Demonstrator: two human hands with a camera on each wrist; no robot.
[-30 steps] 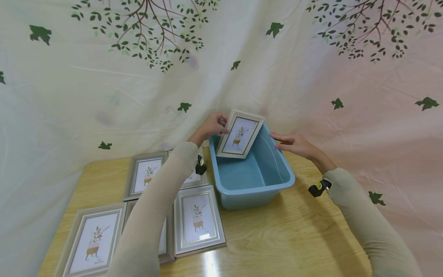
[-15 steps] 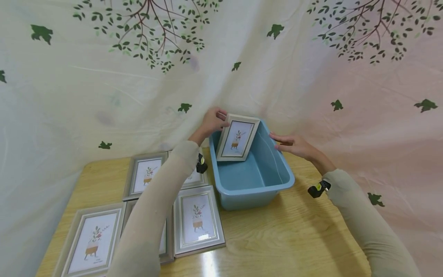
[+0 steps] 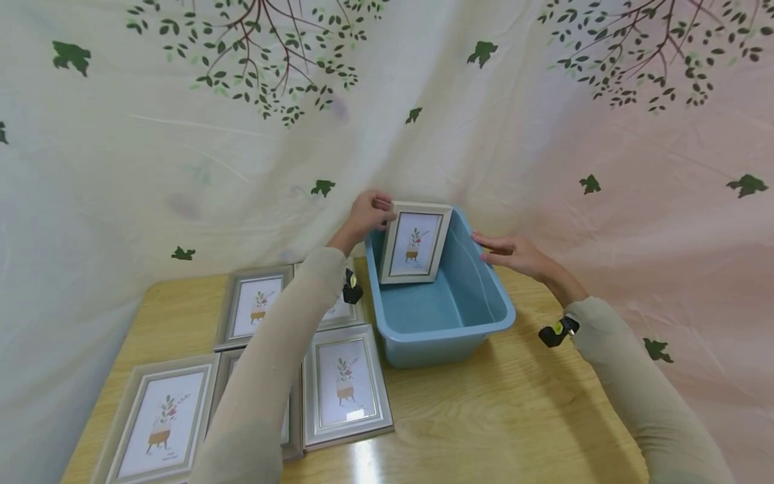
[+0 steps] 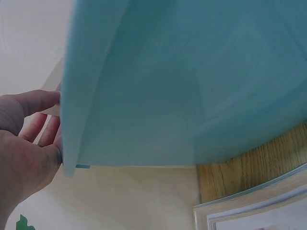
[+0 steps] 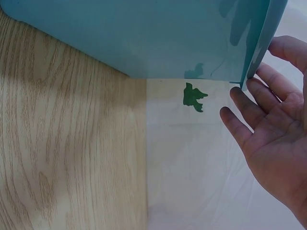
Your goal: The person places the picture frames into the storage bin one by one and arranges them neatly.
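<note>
A cream picture frame (image 3: 416, 243) with a potted-plant print leans inside the far end of a blue plastic basin (image 3: 447, 331), its lower edge down in the basin. My left hand (image 3: 367, 218) pinches the frame's upper left corner between thumb and fingers. In the left wrist view, the basin wall (image 4: 144, 96) hides most of the frame, and the left hand (image 4: 29, 143) shows at the rim. Fingers extended, my right hand (image 3: 514, 254) rests at the basin's right rim. The right wrist view has this hand (image 5: 273, 105) with its fingertips against the rim's outer side.
Several framed prints lie flat on the wooden table (image 3: 484, 417) left of the basin, among them a silver frame (image 3: 308, 403) near it, a grey frame (image 3: 231, 316) and a large frame (image 3: 136, 396). A patterned cloth (image 3: 272, 168) hangs behind the table.
The cream picture frame has gone lower into the basin and turned more upright, with my left hand still at its upper left corner. The right hand stays at the rim.
</note>
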